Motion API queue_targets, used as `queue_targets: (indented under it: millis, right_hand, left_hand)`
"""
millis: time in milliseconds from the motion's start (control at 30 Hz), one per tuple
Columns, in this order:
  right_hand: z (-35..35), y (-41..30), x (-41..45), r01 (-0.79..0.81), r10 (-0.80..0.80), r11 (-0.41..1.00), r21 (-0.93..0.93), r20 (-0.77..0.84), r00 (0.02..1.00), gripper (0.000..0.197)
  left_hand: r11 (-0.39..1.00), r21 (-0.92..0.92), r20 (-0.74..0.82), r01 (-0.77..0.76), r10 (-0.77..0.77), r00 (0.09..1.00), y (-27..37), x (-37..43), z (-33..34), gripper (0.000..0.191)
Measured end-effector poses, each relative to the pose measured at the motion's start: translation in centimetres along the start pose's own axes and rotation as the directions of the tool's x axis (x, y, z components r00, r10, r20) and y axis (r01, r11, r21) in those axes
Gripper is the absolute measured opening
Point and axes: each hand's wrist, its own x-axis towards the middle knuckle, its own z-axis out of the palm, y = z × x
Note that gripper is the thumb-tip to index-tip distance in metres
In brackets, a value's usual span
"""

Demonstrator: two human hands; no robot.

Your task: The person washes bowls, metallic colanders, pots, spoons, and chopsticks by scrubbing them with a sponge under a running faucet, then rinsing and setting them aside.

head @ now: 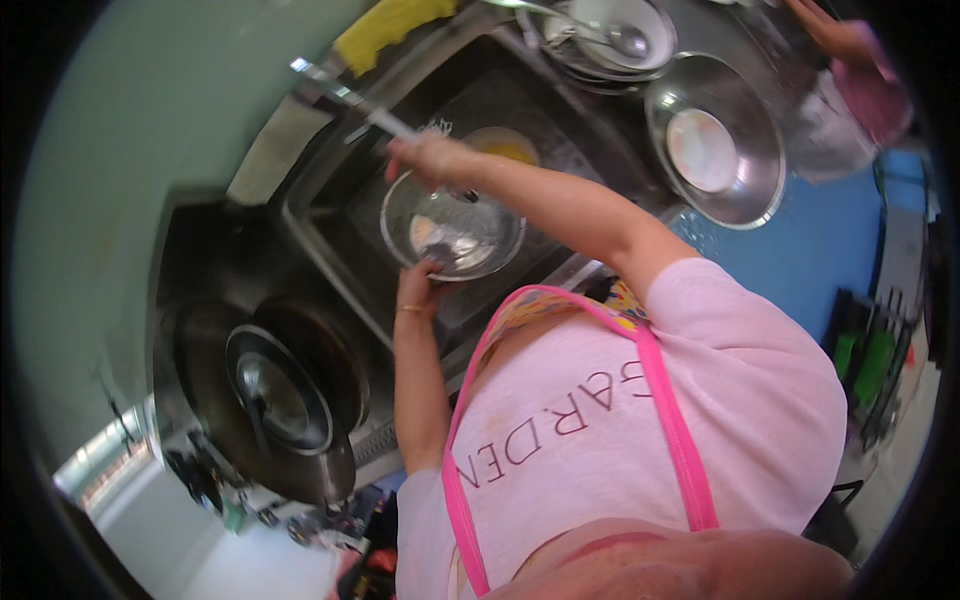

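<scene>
My left hand [421, 289] grips the near rim of a shiny round bowl [487, 251], its thumb over the edge. The bowl is tilted inside a steel sink [341, 259]. My right hand [435, 159] is above the bowl's far side, at the lower end of a long metal tap [337, 90]. That hand is blurred, and whether it grips the tap or something else cannot be told. Beyond the bowl, partly behind my right forearm, a round dish [499, 139] with something yellow in it lies in the sink.
Stacked bowls with a ladle [628, 41] stand beyond the sink. Right of them is a large steel basin [757, 161] holding a white dish [703, 150]. A yellow cloth [386, 30] lies behind the tap. A wok [300, 480] stands at left. Another person's arm [832, 34] shows at upper right.
</scene>
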Motion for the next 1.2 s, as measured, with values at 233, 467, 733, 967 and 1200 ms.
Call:
queue_targets:
  millis: [233,467,733,967,1200]
  right_hand:
    - [-6.8,-0.6,-9.2,0.341,-0.098,0.449,-0.826,0.334,0.937,0.020]
    - [-22.9,3.0,-23.1,0.335,-0.423,0.904,-0.264,-0.655,0.626,0.016]
    - [-28.2,12.5,-25.3,0.099,0.010,0.994,0.050,-0.929,0.371,0.023]
    - [-11.9,5.0,-19.3,0.363,-0.378,0.915,-0.175,-0.682,0.626,0.057]
    - [-3.8,7.5,-9.9,-0.195,0.306,0.881,0.432,-0.204,0.930,0.081]
  left_hand:
    - [0.986,0.163,-0.033,0.035,-0.030,0.999,2.1,1.1,0.8,0.047]
    - [0.973,0.230,0.017,0.018,-0.022,1.000,3.2,3.3,1.5,0.051]
    - [1.000,-0.016,0.004,0.002,-0.002,1.000,0.8,8.5,0.0,0.031]
    - [0.987,-0.159,0.190,0.029,0.002,0.982,-3.2,10.2,-1.2,0.001]
    - [0.853,0.298,-0.045,-0.429,0.461,0.886,-2.0,9.2,1.7,0.024]
